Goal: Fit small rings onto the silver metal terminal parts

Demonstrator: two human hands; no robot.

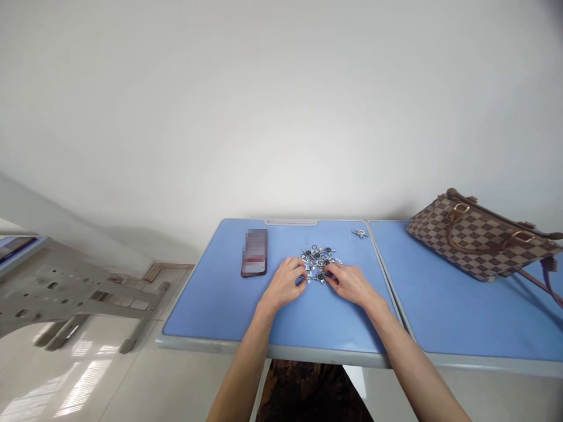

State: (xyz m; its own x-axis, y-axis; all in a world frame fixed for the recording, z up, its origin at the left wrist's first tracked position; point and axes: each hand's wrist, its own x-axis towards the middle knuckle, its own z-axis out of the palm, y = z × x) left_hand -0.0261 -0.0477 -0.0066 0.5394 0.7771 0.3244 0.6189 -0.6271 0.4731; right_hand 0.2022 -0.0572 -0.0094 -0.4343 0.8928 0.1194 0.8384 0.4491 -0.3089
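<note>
A loose pile of small silvery metal parts, several with black round pieces (317, 255), lies on the blue desk (211, 299). At the pile's near left edge is my left hand (284, 283), its fingers curled and closed on a small metal part. From the right, my right hand (350, 283) reaches in with thumb and fingers pinched at the pile's near right side. A small metal part seems to be between those fingertips, largely covered by them. The exact kind of these parts is too small to tell.
Left of the pile lies a phone (254, 253) with a blurred screen. Another few metal pieces (360, 233) sit at the back right corner. A checkered handbag (484, 237) stands on the adjoining desk (457, 310). Behind is a white wall (281, 117); grey desk legs (83, 293) stand left.
</note>
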